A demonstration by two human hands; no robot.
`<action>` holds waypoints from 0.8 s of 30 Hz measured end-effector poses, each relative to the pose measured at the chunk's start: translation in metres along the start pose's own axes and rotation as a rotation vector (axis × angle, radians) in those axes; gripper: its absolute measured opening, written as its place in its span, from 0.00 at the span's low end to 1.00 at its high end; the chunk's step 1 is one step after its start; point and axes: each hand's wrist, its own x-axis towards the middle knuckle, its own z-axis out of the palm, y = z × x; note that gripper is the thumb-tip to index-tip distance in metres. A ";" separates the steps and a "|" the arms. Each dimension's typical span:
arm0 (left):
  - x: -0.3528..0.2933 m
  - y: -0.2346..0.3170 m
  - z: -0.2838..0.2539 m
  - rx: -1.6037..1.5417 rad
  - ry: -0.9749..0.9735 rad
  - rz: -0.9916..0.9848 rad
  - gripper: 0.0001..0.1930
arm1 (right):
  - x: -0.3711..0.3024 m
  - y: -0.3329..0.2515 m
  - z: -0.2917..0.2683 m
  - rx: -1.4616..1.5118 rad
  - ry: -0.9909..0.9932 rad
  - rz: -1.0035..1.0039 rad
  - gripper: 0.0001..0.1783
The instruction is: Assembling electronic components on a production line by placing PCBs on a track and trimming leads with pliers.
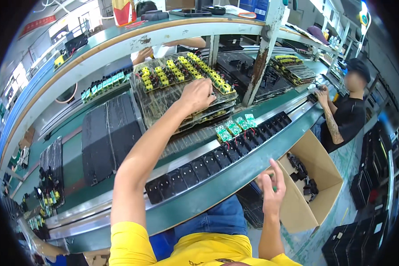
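Note:
My left hand reaches over a stack of trays. Its fingers are pinched at the near edge of rows of circuit boards with yellow transformers; what they hold, if anything, is hidden. Above the bench's front edge my right hand is raised with its fingers apart, holding nothing. Between my arms runs a row of black plastic casings along a metal rail. A few green circuit boards with red wires stand at the casings, toward the row's right half.
An open cardboard box with black parts inside stands below the bench at right. A rusty white post rises beyond the casings. Black trays lie at left. A co-worker in a dark cap works at far right; another person's hand shows behind the stack.

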 end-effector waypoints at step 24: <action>-0.330 0.057 -0.107 -1.269 0.059 -0.266 0.10 | 0.004 -0.029 0.180 0.491 -0.937 -0.025 0.13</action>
